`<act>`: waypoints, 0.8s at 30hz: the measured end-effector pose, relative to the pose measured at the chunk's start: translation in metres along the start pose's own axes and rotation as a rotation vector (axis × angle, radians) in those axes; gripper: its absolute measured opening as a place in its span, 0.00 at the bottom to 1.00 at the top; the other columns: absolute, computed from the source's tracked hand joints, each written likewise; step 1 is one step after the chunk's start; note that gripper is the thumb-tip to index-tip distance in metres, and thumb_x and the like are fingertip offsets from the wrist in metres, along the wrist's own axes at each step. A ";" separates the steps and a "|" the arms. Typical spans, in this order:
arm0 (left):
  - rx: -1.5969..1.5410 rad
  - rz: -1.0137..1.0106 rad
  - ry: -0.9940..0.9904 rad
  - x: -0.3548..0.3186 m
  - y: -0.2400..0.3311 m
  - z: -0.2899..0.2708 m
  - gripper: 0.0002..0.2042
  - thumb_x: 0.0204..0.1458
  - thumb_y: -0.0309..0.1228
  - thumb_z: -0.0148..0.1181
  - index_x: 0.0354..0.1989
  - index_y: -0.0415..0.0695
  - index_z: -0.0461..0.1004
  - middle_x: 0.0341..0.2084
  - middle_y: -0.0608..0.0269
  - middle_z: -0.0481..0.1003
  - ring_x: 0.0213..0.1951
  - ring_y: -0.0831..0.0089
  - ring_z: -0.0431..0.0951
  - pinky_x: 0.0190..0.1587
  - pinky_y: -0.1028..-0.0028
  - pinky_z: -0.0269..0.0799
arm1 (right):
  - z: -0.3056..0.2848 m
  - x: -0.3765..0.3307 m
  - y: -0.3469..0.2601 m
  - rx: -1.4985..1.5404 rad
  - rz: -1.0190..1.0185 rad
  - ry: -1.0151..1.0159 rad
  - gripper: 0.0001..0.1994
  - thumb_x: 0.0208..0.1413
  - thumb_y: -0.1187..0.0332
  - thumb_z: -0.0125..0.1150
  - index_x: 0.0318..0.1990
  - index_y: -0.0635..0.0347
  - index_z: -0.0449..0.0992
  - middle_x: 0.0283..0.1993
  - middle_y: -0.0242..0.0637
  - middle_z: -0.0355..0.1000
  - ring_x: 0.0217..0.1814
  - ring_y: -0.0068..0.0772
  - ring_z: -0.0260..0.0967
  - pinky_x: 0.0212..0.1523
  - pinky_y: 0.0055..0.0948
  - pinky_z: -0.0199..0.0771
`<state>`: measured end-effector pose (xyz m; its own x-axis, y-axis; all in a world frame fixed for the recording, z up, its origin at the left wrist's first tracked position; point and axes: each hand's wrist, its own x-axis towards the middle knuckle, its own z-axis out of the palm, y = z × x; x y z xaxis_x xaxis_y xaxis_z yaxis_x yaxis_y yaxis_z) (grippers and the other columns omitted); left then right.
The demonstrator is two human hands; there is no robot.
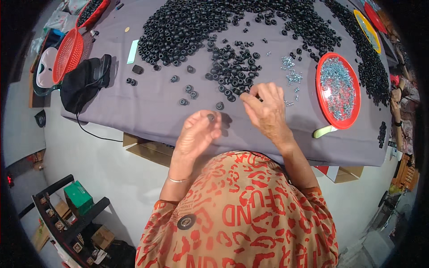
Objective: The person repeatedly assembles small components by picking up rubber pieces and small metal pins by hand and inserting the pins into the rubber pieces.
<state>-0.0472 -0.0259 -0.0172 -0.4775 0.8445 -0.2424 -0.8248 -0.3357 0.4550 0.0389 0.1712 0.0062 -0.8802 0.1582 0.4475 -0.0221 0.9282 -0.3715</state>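
Between its thumb and fingers, my left hand (195,134) pinches a small round black part (211,117) above the near side of the cloth. To its right, my right hand (267,109) has its fingertips closed together at the edge of a loose cluster of black ring-like parts (234,67). Whatever those fingertips hold is hidden. Just beyond my left hand lie several single black parts, one of them close by (220,106). A far larger heap of the same black parts (174,33) spreads behind.
A red plate (318,85) of small shiny metal pieces stands at right, with loose pieces (292,73) beside it and a pale-green handle (324,131) in front. Smaller black parts (373,76) line the right edge. At left are a black bag (78,89) and a red basket (67,56).
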 end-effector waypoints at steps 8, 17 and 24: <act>-0.110 -0.056 -0.062 0.024 -0.009 0.008 0.06 0.53 0.29 0.55 0.36 0.40 0.72 0.36 0.60 0.70 0.34 0.75 0.69 0.32 0.76 0.67 | 0.006 -0.004 0.000 -0.036 -0.038 -0.003 0.11 0.39 0.74 0.62 0.34 0.52 0.75 0.30 0.29 0.63 0.34 0.31 0.59 0.35 0.33 0.55; -0.136 -0.064 -0.159 0.028 -0.013 0.002 0.06 0.54 0.29 0.54 0.36 0.40 0.72 0.35 0.60 0.70 0.34 0.75 0.69 0.32 0.76 0.67 | -0.001 0.021 0.009 -0.122 -0.079 -0.296 0.09 0.39 0.75 0.61 0.32 0.56 0.73 0.28 0.33 0.63 0.36 0.34 0.62 0.35 0.34 0.58; -0.146 -0.029 -0.161 0.024 -0.017 0.006 0.06 0.54 0.29 0.54 0.36 0.40 0.73 0.35 0.59 0.71 0.35 0.75 0.70 0.32 0.77 0.68 | -0.022 0.012 0.012 0.500 0.386 -0.184 0.08 0.43 0.81 0.58 0.34 0.65 0.74 0.32 0.33 0.69 0.35 0.23 0.66 0.34 0.23 0.66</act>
<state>-0.0431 0.0028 -0.0253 -0.4083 0.9063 -0.1086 -0.8782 -0.3576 0.3177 0.0382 0.1919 0.0250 -0.9347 0.3471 0.0764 0.1328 0.5404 -0.8308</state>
